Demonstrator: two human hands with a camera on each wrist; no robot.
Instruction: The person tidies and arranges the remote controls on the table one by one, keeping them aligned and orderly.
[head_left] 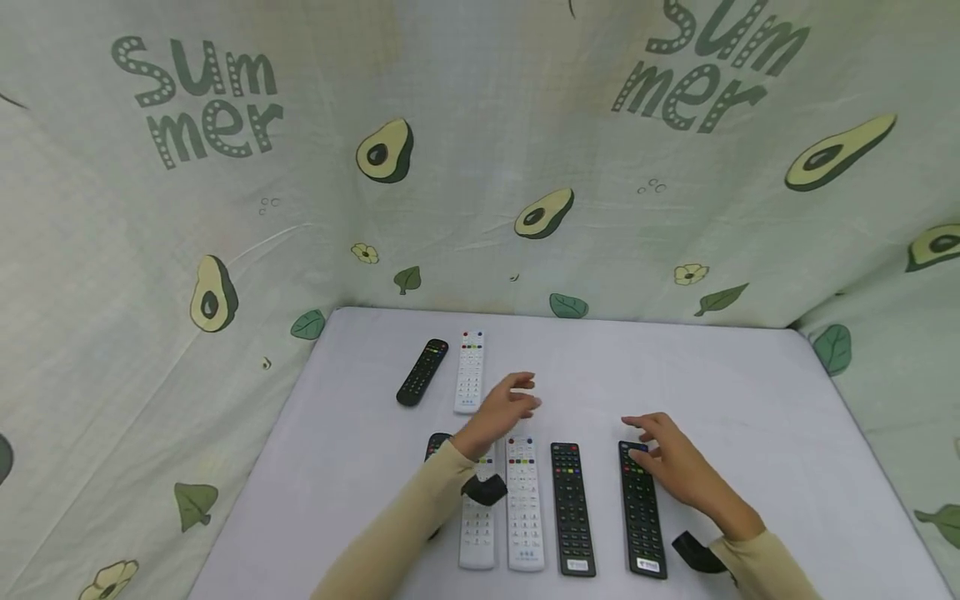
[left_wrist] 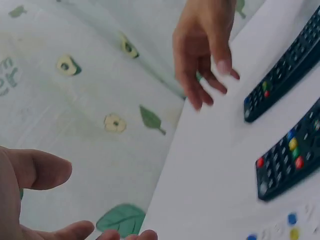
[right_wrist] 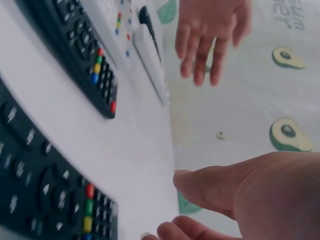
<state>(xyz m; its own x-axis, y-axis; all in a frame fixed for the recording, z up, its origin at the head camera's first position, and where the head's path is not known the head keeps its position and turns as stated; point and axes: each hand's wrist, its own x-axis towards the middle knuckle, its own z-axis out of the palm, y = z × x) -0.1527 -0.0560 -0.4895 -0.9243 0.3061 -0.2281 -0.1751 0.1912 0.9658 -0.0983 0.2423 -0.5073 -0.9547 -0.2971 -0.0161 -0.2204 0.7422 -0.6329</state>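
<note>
My left hand [head_left: 501,417] hovers over the table with fingers loosely bent and nothing in them. Just below it lies a white remote control [head_left: 525,508], and a second white remote [head_left: 477,533] is partly hidden by my left forearm. Holding nothing, my right hand [head_left: 675,462] is above the top end of the rightmost black remote [head_left: 642,521]; the right wrist view shows it apart from the remotes. Between the hands, a black remote [head_left: 573,512] lies lengthwise. Another black remote [head_left: 438,443] shows only its top end beside my left sleeve.
Farther back on the white table [head_left: 675,367] lie a tilted black remote [head_left: 422,372] and a white remote [head_left: 470,372]. A cloth printed with avocados [head_left: 543,214] hangs behind the table and along its sides.
</note>
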